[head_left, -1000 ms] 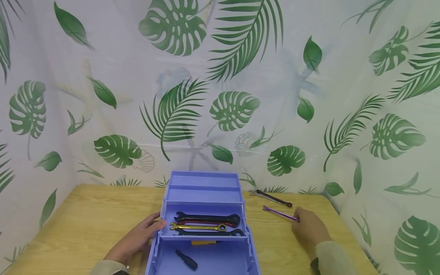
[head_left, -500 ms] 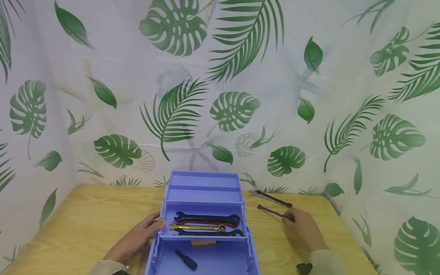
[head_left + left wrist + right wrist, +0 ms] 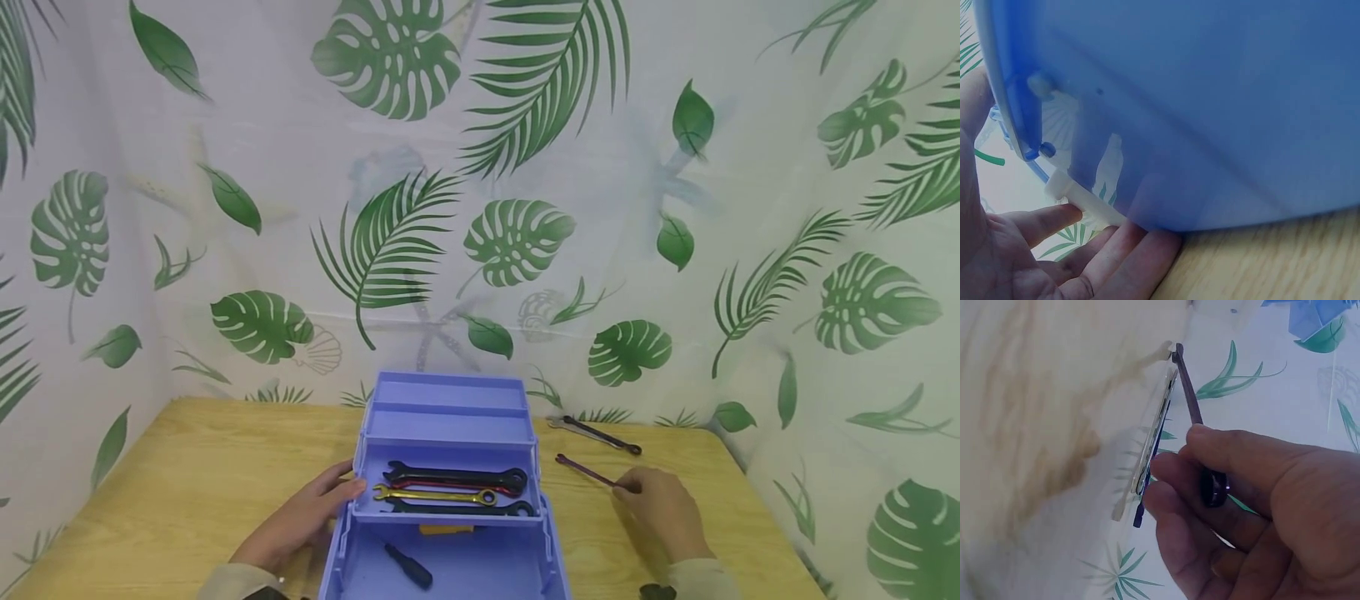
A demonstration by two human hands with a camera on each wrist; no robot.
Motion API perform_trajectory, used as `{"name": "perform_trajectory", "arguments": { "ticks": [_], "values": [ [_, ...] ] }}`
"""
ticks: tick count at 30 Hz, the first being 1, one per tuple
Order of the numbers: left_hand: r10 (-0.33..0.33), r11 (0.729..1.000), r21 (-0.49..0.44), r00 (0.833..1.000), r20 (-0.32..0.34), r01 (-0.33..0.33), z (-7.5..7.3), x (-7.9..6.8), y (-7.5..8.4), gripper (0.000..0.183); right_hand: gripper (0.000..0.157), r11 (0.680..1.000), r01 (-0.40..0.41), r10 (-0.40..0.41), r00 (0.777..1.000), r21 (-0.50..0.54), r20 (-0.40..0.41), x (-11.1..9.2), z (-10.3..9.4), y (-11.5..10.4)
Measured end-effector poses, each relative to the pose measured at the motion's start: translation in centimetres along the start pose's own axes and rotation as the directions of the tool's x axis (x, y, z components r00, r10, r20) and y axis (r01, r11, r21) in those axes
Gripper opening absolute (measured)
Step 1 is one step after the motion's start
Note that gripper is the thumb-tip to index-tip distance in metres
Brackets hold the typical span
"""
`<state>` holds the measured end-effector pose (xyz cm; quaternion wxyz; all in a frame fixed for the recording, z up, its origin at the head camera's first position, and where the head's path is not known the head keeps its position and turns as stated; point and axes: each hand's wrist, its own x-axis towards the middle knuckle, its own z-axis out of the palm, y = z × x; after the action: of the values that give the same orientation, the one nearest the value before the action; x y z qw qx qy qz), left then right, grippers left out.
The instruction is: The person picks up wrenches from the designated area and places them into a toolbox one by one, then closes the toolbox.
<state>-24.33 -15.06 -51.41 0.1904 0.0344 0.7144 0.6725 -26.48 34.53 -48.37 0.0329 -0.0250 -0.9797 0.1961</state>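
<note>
- Dark purplish wrench (image 3: pixel 585 471), one: you have it in your right hand (image 3: pixel 663 508), pinched between thumb and fingers, to the right of the toolbox; your hand covers part of its shaft.
- Your left hand (image 3: pixel 300 517): thumb at the tray's left edge, fingers spread along the box's outer left side.
- Blue toolbox (image 3: pixel 487 567), one, standing open before you.
- In its tray (image 3: pixel 420 452), four wrenches counted: black wrench (image 3: pixel 457 476), red wrench (image 3: pixel 420 484) mostly hidden beneath it, gold wrench (image 3: pixel 438 496), dark wrench (image 3: pixel 457 507) partly cut off by the front wall.
- Lower compartment: one dark-handled screwdriver (image 3: pixel 411 569); one yellow item (image 3: pixel 446 530), mostly under the overhanging tray, identity unclear.
- Table (image 3: pixel 240 467), back right: two more wrenches, side by side, one black (image 3: pixel 603 435), one silver (image 3: pixel 577 429).
- Leaf-printed sheet (image 3: pixel 420 150) behind the table.
</note>
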Motion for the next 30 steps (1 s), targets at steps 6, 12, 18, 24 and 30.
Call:
{"name": "perform_trajectory", "arguments": {
  "ticks": [6,12,18,24,30],
  "values": [
    [-0.012,1.0,0.013,1.0,0.003,0.012,0.01,0.28,-0.07,0.081,0.004,1.0,-0.006,0.007,0.999,-0.016,0.04,-0.22,0.39,0.44],
    [0.002,1.0,0.009,1.0,0.027,-0.002,-0.07,0.4,-0.22,0.08,0.005,1.0,0.001,0.0,0.998,-0.011,0.061,-0.02,0.51,0.61],
    [-0.001,1.0,0.007,1.0,0.01,0.001,-0.12,0.39,-0.15,0.081,0.007,1.0,-0.008,0.011,0.995,-0.026,0.097,0.28,0.4,0.34],
    [-0.006,1.0,0.012,1.0,-0.001,0.006,-0.06,0.22,-0.01,0.081,0.008,0.999,0.015,-0.011,0.996,-0.036,0.087,0.31,0.34,0.05],
    [-0.007,1.0,0.015,1.0,-0.001,0.007,0.04,0.24,0.03,0.082,0.01,0.999,0.026,-0.024,0.998,-0.025,0.062,0.24,0.77,0.33]
  ]
}}
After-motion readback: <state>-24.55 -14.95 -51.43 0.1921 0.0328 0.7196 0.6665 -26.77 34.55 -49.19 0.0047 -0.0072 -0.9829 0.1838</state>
